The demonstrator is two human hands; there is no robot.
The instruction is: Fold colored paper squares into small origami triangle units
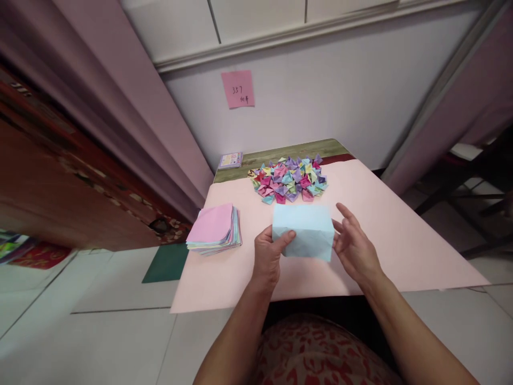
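Observation:
A light blue sheet of paper point(306, 243), with a crease running across it, is held up over the near part of the table. My left hand point(270, 254) grips its left edge, thumb on the front and fingers behind. Close to the right edge is my right hand point(355, 243), its fingers spread apart; whether a fingertip touches the paper behind the edge I cannot tell. Beyond the sheet lies a heap of small folded paper pieces point(290, 179) in many colours. To the left sits a stack of square coloured paper point(212, 227), pink on top.
Pale pink paper covers the table point(401, 240). At its far left corner lies a small printed pack point(231, 160). A pink note point(238, 89) with handwriting sticks to the wall. Curtains hang on both sides, and a red cabinet point(80, 176) stands left.

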